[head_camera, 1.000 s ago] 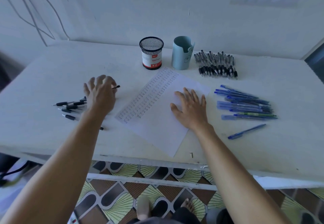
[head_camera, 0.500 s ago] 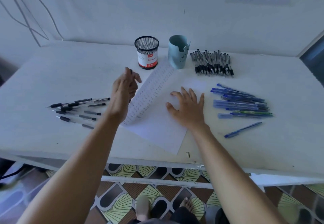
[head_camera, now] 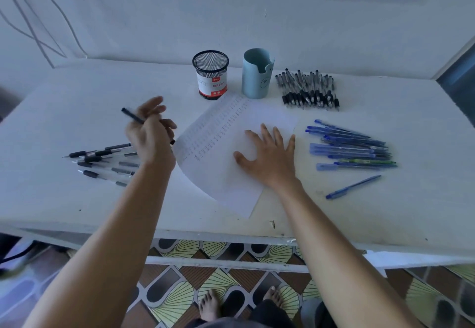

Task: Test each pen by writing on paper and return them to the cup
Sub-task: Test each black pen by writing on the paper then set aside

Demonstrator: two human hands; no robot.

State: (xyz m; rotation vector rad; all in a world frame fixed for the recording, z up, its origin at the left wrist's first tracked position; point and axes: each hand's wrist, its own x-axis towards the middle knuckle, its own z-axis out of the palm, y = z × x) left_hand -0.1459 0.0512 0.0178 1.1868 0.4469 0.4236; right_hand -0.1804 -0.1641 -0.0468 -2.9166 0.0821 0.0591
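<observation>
White table (head_camera: 385, 212), paper sheet (head_camera: 226, 189) (rows of marks), mesh cup (head_camera: 210, 75), blue cup (head_camera: 257, 81), black pens (head_camera: 308, 91), blue pens (head_camera: 352, 147)

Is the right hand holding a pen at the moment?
No, the right hand lies flat with fingers spread on the white sheet of paper, while the left hand grips a slim black pen.

black pen (head_camera: 132, 115) held tilted, marked paper (head_camera: 213, 171) flat, mesh cup (head_camera: 211, 77) upright behind
</observation>
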